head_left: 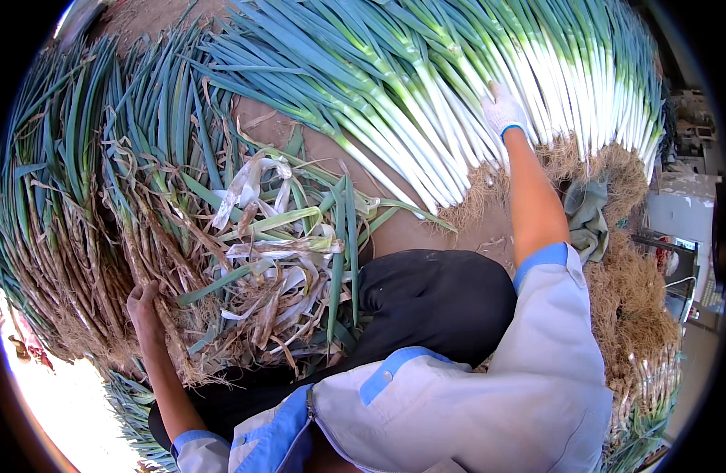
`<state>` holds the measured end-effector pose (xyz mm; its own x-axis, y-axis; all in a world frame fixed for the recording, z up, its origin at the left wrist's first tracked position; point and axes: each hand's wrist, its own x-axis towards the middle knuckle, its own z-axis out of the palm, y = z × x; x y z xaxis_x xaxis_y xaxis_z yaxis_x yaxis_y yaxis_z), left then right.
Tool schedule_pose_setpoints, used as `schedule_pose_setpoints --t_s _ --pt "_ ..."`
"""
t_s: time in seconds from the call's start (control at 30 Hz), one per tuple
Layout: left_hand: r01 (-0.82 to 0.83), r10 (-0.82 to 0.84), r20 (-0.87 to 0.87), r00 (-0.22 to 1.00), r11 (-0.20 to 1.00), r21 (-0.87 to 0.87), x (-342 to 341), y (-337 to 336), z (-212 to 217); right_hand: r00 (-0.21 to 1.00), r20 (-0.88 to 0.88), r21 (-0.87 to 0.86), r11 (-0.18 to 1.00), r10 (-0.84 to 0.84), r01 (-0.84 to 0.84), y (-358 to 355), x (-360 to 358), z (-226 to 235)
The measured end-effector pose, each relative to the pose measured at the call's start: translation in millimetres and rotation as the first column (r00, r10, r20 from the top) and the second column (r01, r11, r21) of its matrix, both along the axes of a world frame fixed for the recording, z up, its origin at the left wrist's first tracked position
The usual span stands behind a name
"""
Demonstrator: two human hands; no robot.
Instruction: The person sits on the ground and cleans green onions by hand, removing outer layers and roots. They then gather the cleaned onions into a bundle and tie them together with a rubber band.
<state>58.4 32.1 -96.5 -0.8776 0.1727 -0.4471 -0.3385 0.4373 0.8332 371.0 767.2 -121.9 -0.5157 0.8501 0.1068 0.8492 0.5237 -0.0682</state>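
Peeled leeks (410,118) lie side by side in a wide row across the far middle and right, white shanks toward me and green leaves pointing away. My right hand (502,112), in a white knitted glove, rests on their white shanks with its fingers stretched out. To the left lies a heap of unpeeled leeks (79,229) with brown, soiled stalks. At the near edge of that heap my left hand (144,306) is bare, its fingers closed round an unpeeled leek (167,325). The part inside its grip is hidden.
Stripped leaves and pale husks (280,260) are piled between the two rows, beside my dark-trousered knee (438,296). A grey-green cloth (587,217) lies near the roots at right. More leeks with bushy roots (631,292) extend along my right side. Bare ground (402,236) shows ahead.
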Motion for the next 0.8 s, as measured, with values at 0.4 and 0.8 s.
schedule_pose_setpoints --t_s 0.4,0.8 --pt "0.034 -0.084 -0.291 0.953 0.984 -0.173 45.2 19.4 94.7 0.834 -0.552 -0.659 0.602 0.022 -0.452 -118.4 -104.2 133.2" --pt "0.071 -0.248 -0.605 0.757 0.951 -0.302 114.9 2.7 107.4 0.785 -0.521 -0.653 -0.436 -0.336 -0.619 -538.4 -287.1 89.6"
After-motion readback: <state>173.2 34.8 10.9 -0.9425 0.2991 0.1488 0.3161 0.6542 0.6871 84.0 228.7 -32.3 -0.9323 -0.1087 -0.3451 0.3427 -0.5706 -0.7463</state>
